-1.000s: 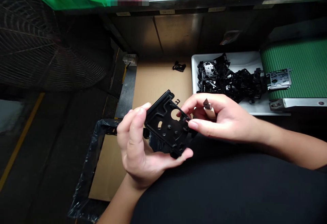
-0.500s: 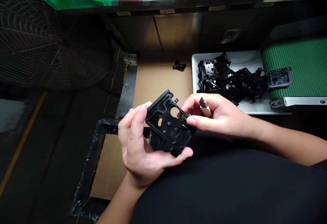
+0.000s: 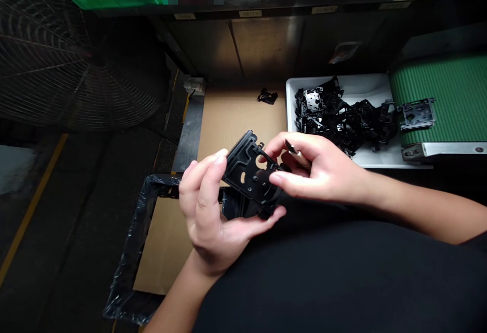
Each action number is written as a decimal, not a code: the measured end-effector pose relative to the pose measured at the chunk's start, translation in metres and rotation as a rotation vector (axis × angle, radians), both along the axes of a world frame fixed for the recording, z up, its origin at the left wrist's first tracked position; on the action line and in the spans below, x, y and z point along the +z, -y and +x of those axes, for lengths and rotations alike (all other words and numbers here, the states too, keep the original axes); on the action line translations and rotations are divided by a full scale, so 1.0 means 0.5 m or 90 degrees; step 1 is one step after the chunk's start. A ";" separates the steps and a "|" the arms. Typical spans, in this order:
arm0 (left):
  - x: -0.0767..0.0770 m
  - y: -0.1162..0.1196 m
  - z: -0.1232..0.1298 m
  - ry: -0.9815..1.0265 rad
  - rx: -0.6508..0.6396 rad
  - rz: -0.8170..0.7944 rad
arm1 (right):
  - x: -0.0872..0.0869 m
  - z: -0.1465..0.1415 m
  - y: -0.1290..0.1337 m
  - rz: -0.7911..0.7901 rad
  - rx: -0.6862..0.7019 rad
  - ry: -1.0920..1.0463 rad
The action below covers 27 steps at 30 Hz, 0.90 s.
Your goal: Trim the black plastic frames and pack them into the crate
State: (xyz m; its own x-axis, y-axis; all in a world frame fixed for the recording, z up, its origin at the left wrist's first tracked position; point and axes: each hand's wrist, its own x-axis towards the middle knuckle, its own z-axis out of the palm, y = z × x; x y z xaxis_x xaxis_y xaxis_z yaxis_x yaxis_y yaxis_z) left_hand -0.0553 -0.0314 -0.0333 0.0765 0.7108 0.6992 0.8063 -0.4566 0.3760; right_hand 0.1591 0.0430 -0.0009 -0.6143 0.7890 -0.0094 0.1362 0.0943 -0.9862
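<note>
A black moulded plastic part (image 3: 253, 176) with round and oval holes is tilted in front of me. My left hand (image 3: 213, 211) grips it by its edges, fingers on the upper left side and thumb under the lower corner. At the part's right edge, my right hand (image 3: 319, 171) touches it with thumb and fingertips. A craft knife (image 3: 299, 155) with a pale handle is tucked in that same hand, its dark blade pointing up and left. The right fingertips are partly hidden behind the part.
A white tray (image 3: 380, 87) full of black parts stands beyond my right hand. One part (image 3: 417, 113) lies on the green conveyor belt (image 3: 449, 89). Another small part (image 3: 267, 96) rests on the cardboard (image 3: 236, 115). At left are a large fan (image 3: 87, 54) and a plastic-lined box (image 3: 127, 257).
The black part has tilted more and shifted slightly right. My right hand has moved a little left and up over its edge, and the knife blade has turned further left.
</note>
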 end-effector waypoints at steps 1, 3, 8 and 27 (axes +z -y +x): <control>-0.003 -0.002 0.002 -0.025 0.015 0.024 | 0.002 -0.005 0.000 0.040 -0.008 0.022; -0.008 -0.006 0.004 -0.055 0.037 0.069 | 0.006 -0.017 -0.001 0.116 -0.018 0.053; -0.021 -0.011 0.003 -0.087 0.056 0.097 | 0.009 -0.038 -0.004 0.156 -0.027 0.111; -0.027 -0.017 0.000 -0.058 0.027 0.083 | 0.008 -0.046 -0.009 0.156 -0.032 0.142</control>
State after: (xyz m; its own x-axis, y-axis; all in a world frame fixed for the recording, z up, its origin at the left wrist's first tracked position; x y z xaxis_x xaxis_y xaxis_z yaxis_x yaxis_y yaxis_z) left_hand -0.0554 -0.0231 -0.0469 0.1149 0.6183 0.7775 0.8539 -0.4614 0.2407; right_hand 0.1360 0.0474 0.0030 -0.5780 0.8142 0.0543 0.3573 0.3123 -0.8802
